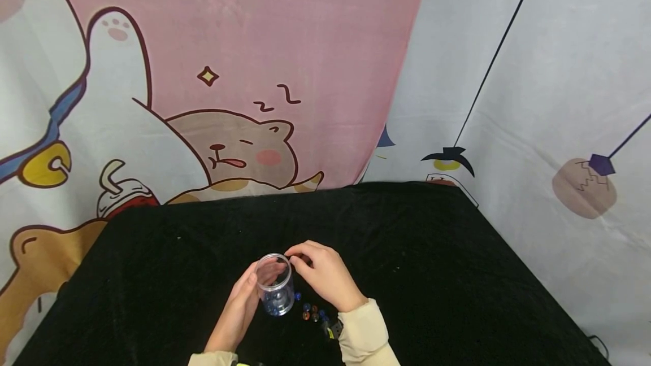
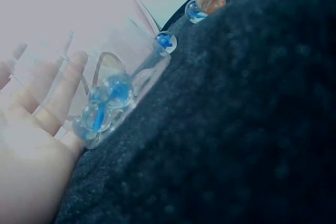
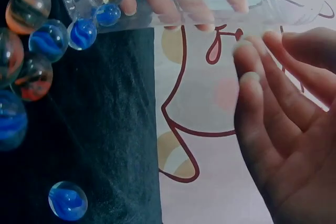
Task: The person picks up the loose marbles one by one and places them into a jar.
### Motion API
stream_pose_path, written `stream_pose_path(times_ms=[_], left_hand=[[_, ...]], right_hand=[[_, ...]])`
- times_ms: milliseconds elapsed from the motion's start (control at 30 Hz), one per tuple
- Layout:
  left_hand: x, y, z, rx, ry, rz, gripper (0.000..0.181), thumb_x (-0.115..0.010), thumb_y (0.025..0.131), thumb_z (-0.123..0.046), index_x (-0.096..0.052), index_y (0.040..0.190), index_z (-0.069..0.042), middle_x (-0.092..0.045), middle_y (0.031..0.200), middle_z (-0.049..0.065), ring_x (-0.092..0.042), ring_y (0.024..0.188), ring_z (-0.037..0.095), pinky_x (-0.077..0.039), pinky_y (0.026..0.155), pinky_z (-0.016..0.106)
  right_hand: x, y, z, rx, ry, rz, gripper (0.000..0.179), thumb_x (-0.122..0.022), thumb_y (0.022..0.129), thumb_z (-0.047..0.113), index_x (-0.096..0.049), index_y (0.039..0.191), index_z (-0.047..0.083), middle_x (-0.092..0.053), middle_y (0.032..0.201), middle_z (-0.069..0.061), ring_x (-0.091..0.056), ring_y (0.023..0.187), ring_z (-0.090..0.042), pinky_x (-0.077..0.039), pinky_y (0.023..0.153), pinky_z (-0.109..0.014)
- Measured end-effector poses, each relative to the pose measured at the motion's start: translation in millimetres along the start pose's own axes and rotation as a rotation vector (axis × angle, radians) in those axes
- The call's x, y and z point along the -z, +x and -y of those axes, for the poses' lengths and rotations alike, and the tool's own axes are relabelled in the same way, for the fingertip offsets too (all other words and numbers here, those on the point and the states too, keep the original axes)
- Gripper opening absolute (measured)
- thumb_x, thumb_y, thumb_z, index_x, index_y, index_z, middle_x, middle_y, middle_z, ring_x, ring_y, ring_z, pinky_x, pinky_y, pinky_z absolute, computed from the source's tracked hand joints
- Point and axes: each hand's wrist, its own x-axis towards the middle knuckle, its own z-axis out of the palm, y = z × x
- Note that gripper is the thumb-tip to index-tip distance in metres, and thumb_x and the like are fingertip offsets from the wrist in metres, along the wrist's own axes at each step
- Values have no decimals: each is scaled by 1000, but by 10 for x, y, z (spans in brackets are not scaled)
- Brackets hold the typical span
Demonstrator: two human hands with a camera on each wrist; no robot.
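My left hand [image 1: 239, 304] holds a clear plastic jar [image 1: 285, 288] on the black cloth, thumb on the near side and fingers behind. Through its wall, blue-swirled glass marbles [image 2: 116, 92] show at the bottom. By the jar's open rim is my right hand [image 1: 328, 275], its fingers loosely bent. In the right wrist view no marble shows between the right fingers [image 3: 252, 103]; contact with the rim is unclear. Beside the jar on the cloth lie several loose marbles [image 3: 48, 40], blue and orange. A blue marble [image 3: 68, 201] lies apart from that group.
Black cloth [image 1: 178, 275] covers the table. Behind it hangs a curtain [image 1: 346, 72] printed with cartoon animals, and a pale printed sheet [image 1: 534, 100] is at the right. A dark wrist device [image 1: 334, 330] sits by the right cuff.
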Motion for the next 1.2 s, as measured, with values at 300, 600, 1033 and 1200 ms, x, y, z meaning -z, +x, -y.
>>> stream_pose_path(times_ms=[300,600,1033,1200], left_hand=[[1,2,20,-11,2,-10,42,-22,98,-30,-36,132,-11,-43,130,15,-36,123,30,-18,101,54],[0,5,27,7,-7,-25,41,-24,98,-31,-37,132,-12,-43,130,14,-36,123,30,-17,101,54],[3,5,32,5,-15,-27,41,-23,98,-30,-38,131,-10,-43,129,15,-36,122,31,-16,101,55],[10,-4,31,-10,-3,0,42,-21,98,-30,-36,132,-10,-42,130,16,-34,123,31,-17,101,54]], right_hand=[[14,-16,-47,-50,-25,156,16,-54,89,30,-63,101,25,-57,89,17,-51,72,0,-45,64,-19],[-5,-20,-102,-115,-52,282,16,-59,86,22,-63,102,20,-54,75,14,-49,62,-1,-43,56,-18],[-48,-71,-118,-239,-76,472,25,-69,76,19,-63,100,16,-54,66,12,-50,53,-3,-42,51,-22],[-65,-98,-104,-262,-110,508,28,-71,75,20,-62,101,17,-54,64,11,-50,52,-4,-42,50,-22]])
